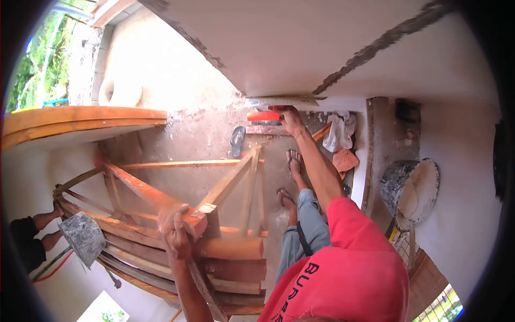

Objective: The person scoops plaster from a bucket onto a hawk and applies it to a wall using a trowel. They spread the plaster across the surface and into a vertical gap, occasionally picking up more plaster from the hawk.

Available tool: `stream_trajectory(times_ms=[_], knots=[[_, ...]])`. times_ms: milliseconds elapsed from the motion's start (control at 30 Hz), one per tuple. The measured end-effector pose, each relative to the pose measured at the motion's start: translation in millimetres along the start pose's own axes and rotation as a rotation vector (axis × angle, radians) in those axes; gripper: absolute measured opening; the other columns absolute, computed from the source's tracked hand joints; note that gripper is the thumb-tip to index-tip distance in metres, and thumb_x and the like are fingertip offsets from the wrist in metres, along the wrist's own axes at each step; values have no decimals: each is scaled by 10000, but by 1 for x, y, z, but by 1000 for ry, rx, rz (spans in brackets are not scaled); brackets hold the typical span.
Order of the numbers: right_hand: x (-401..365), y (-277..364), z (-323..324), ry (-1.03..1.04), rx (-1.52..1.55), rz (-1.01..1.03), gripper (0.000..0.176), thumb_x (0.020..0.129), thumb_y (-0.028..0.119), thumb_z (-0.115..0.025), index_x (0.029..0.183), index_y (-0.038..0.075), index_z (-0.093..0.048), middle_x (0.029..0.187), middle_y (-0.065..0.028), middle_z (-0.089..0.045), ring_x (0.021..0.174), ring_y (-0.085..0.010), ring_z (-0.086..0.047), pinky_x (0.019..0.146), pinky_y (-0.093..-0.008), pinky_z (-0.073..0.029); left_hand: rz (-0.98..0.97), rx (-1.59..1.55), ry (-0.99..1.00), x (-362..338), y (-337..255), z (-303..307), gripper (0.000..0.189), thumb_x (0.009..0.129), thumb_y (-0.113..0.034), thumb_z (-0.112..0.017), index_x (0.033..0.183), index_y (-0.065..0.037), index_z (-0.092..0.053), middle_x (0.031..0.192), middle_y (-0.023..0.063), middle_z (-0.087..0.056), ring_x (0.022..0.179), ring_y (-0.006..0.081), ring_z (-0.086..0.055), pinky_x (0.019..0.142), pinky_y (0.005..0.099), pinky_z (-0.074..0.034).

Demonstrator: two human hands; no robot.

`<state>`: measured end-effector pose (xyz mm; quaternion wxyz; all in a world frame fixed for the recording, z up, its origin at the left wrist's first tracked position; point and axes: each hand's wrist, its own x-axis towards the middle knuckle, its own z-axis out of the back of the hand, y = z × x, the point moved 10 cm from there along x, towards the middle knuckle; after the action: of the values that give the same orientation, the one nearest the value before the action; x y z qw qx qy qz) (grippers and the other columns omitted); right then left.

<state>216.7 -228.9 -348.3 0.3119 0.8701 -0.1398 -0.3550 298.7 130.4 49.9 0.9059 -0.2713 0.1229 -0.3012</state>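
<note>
My right hand point(290, 120) is closed around the red handle of a plastering trowel point(262, 116). The trowel's long pale blade point(281, 101) lies along the lower part of a white wall point(322, 48), which has dark grey strips of filler. Close to my left side, my left hand point(176, 233) is wrapped over the end of a wooden beam point(194, 221) on a timber trestle. Part of the trowel is hidden behind my right hand's fingers.
Planks point(230, 249) are stacked on the trestle. A plaster-stained bucket point(410, 190) stands at right, another point(83, 236) at left near a person's legs point(45, 228). A sandal point(237, 140), a white bag point(339, 130) and a reddish block point(345, 160) lie on the floor.
</note>
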Motion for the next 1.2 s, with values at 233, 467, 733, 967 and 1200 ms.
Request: stream_trajectory(times_ms=[233, 467, 733, 967, 1200], knots=[[-148, 188, -149, 132, -23, 213, 261, 885, 156, -680, 1128, 66, -645, 1067, -36, -660, 1009, -135, -607, 849, -307, -499, 2, -90, -48, -15, 0, 13, 382, 974, -244, -433, 887, 15, -700, 884, 171, -683, 935, 341, -608, 903, 435, -426], [-323, 435, -353, 456, -75, 650, 289, 927, 148, -603, 1179, 6, -590, 1063, -74, -661, 955, -177, -646, 711, -312, -557, -82, -81, -119, -23, 12, 17, 453, 969, -320, -455, 873, 39, -713, 888, 227, -693, 903, 385, -639, 854, 437, -463], [-434, 514, -430, 712, -272, 1017, 273, 952, 149, -566, 1156, -32, -576, 1057, -105, -666, 1014, -194, -647, 867, -325, -529, -9, -107, -155, -31, 12, 23, 454, 960, -351, -466, 851, 16, -710, 853, 241, -675, 835, 405, -638, 790, 458, -475], [-280, 223, -183, 383, -136, 429, 190, 906, 157, -659, 1051, 34, -662, 1002, -74, -686, 950, -176, -647, 884, -341, -515, 3, -122, -156, -29, 12, 20, 460, 962, -366, -469, 902, 12, -724, 874, 217, -697, 857, 383, -654, 810, 434, -488], [-112, 37, -4, 84, -17, 53, 249, 848, 141, -706, 1079, 59, -663, 1033, -52, -671, 942, -176, -629, 848, -338, -522, 40, -70, -45, -20, -10, 9, 389, 980, -274, -408, 923, -12, -690, 905, 167, -670, 941, 327, -620, 888, 396, -453]])
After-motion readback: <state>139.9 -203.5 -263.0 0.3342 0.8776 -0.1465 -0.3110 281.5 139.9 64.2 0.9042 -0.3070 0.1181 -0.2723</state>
